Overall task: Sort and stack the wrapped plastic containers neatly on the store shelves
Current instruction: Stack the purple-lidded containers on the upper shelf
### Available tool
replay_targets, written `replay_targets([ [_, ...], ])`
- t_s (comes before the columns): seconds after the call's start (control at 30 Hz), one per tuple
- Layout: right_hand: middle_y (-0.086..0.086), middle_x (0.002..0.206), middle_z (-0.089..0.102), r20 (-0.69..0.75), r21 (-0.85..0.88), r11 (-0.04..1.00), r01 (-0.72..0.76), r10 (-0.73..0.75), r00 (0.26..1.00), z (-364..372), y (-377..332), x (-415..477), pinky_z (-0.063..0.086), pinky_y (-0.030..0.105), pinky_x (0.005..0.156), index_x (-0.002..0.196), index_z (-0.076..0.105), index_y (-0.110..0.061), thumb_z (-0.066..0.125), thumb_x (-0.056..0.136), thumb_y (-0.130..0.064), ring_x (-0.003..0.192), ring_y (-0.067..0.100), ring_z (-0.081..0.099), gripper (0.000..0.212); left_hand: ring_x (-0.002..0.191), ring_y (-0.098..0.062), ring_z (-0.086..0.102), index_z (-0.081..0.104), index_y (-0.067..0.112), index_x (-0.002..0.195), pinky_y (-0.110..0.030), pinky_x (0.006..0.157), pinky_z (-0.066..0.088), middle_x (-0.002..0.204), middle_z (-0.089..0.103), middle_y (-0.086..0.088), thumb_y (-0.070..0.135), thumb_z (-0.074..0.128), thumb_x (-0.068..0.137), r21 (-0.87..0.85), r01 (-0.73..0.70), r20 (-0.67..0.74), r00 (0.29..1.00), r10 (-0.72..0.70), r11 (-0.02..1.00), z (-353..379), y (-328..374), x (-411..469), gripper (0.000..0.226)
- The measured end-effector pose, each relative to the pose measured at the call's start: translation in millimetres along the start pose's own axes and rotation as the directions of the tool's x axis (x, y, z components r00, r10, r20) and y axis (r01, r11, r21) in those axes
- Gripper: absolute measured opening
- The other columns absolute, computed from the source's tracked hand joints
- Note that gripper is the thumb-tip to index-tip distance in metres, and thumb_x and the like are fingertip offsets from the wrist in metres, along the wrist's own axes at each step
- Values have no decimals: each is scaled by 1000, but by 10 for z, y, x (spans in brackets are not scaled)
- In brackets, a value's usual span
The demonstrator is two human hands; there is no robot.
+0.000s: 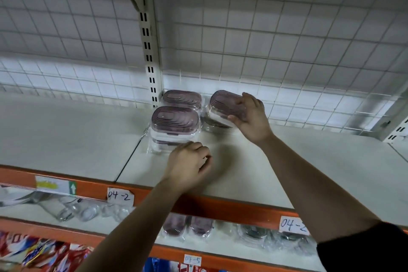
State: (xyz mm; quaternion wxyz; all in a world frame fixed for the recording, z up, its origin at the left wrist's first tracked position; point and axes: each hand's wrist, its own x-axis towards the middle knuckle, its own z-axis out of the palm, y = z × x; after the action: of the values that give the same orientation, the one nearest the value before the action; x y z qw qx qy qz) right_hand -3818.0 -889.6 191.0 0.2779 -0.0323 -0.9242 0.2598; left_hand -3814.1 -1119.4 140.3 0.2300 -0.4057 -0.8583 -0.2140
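Note:
On the white upper shelf point(242, 168) stand wrapped clear containers with purple lids. A front stack point(174, 126) sits just right of the upright post, and another container point(182, 98) stands behind it at the wire back. My right hand point(249, 117) grips a third wrapped container point(223, 106), tilted, above a further one point(215, 125) lying on the shelf. My left hand point(189, 165) hovers in front of the front stack with its fingers loosely curled and nothing in them.
A slotted upright post point(150, 51) and wire grid point(276, 40) close the back. The orange shelf edge point(220, 207) carries a paper label point(120, 196). The shelf below holds more purple-lidded containers point(187, 226), glass jars point(72, 210) and wrapped round items point(265, 238). Colourful packets point(44, 254) lie lower left.

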Motion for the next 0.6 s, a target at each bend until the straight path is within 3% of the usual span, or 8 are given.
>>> replay_targets([
  [0.07, 15, 137, 52, 53, -10, 1000, 13, -13, 999, 43, -34, 141, 16, 25, 114, 122, 58, -8, 72, 87, -22, 139, 31, 35, 40, 65, -22, 61, 67, 19, 74, -26, 62, 48, 71, 63, 3, 35, 46, 84, 1, -15, 30, 999, 15, 1000, -8, -18, 1, 29],
  [0.13, 13, 146, 47, 139, -78, 997, 19, -8, 990, 84, -49, 191, 11, 41, 122, 133, 56, -15, 68, 91, -15, 147, 31, 24, 44, 67, -24, 61, 67, 19, 75, -28, 64, 50, 73, 64, 1, 35, 47, 84, -15, -37, 51, 998, 37, 999, -20, -17, 1, 27],
  [0.23, 2, 153, 36, 128, -219, 973, -68, 98, 987, 45, -86, 93, 23, 54, 116, 144, 44, -40, 60, 96, -19, 149, 36, 13, 55, 69, -24, 63, 68, 20, 77, -30, 68, 51, 75, 65, 2, 36, 47, 83, -33, -26, 71, 997, 28, 999, -42, -4, -10, 27],
  [0.33, -1, 151, 34, 100, -288, 957, -12, 42, 994, -11, -149, -97, 31, 55, 110, 146, 33, -52, 56, 95, -15, 146, 37, 16, 67, 65, -24, 63, 68, 19, 74, -29, 65, 51, 70, 65, 1, 37, 47, 82, 1, -10, 49, 999, 10, 1000, -72, 41, -6, 29],
  [0.5, 15, 143, 47, -10, -174, 984, 21, -23, 1000, -78, -98, -459, 41, 52, 105, 135, 55, -12, 68, 86, -12, 133, 39, 40, 51, 63, -23, 63, 70, 16, 74, -30, 64, 50, 68, 64, 1, 33, 54, 87, -2, -17, -93, 996, 17, 1000, -148, 109, -86, 27],
  [0.6, 14, 132, 54, -40, -93, 996, 14, -18, 999, -156, -112, -705, 41, 39, 104, 130, 59, -7, 65, 87, -10, 123, 35, 47, 44, 65, -23, 62, 70, 15, 75, -33, 65, 51, 70, 65, 1, 31, 56, 89, -23, -8, -175, 984, 4, 1000, -205, 133, -231, 26],
])
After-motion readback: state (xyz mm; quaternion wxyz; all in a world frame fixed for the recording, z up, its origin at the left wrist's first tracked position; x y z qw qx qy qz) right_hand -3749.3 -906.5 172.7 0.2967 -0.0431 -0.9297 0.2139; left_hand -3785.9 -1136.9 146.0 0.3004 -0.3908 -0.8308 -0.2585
